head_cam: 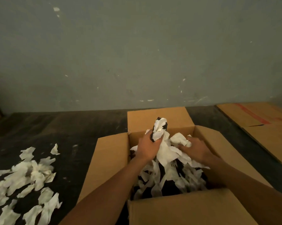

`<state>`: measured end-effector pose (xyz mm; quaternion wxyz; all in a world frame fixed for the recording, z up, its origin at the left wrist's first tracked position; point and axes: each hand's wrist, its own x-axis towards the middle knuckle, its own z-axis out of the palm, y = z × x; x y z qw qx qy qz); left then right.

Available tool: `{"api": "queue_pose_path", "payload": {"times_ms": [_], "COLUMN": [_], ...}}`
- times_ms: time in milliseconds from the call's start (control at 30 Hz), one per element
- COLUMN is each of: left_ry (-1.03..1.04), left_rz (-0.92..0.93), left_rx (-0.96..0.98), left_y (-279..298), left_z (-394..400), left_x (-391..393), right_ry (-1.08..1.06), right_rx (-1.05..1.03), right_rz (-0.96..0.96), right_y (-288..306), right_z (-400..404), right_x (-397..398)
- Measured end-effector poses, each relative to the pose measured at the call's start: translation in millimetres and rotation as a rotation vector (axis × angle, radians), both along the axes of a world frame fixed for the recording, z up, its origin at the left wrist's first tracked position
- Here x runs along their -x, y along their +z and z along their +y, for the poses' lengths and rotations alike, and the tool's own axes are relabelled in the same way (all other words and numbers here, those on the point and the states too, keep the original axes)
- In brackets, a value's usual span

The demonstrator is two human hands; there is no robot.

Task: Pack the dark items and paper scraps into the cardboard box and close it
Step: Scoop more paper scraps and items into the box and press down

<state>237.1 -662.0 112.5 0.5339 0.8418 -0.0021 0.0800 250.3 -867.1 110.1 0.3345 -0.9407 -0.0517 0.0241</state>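
Mid-packing: left hand and right hand, each grip clamped on paper scraps, over open cardboard box; next, gather loose scraps from tabletop.

Bare storeroom: scuffed grey wall, dark floor, flattened cardboard.

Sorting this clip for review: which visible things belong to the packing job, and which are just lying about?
Job: cardboard box, paper scraps on the floor, dark items inside, left hand, right hand.
Lying about: flattened cardboard at right.
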Motion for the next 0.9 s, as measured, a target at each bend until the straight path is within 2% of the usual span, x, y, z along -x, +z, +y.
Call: {"api": "queue_pose_path", "payload": {"times_ms": [100,167,200,267,367,467,667,800,900], "left_ry": [-0.2,-0.348,-0.403,-0.466,-0.492,-0.564,-0.636,-0.626,-0.627], "left_rz": [0.28,0.468,0.518,0.547,0.529,0.498,0.493,0.474,0.464], "left_rx": [-0.331,-0.637,-0.764,-0.894,-0.937,-1.017,-1.053,-1.033,-1.016], "left_y": [-10.8,-8.8,-6.1,-3.0,-13.8,-39.6,-85.1,-100.2,-103.9], "left_z": [6.2,10.8,12.9,15.6,9.6,-5.2,-23.2,-32.9,-34.0], "left_x": [-10.3,-13.0,-12.8,-11.2,-11.4,-11.1,-21.3,-24.3,-26.7], "right_ry": [-0.007,0.0,0.014,0.04,0.119,0.293,0.361,0.38,0.446], "right_rx": [0.004,0.021,0.03,0.081,0.29,0.504,0.675,0.739,0.806], "right_rz": [0.065,0.138,0.166,0.181,0.212,0.346,0.594,0.63,0.589], "right_y": [-7.0,-5.3,-2.0,0.9,-9.2,-40.2,-83.2,-96.3,-113.6], "right_z": [-7.8,-13.2,-14.9,-16.1,-10.2,-2.9,-7.3,-5.8,-11.0], "right_x": [-6.1,-12.2,-14.2,-19.5,-25.1,-29.8,-43.4,-54.0,-57.6]}}
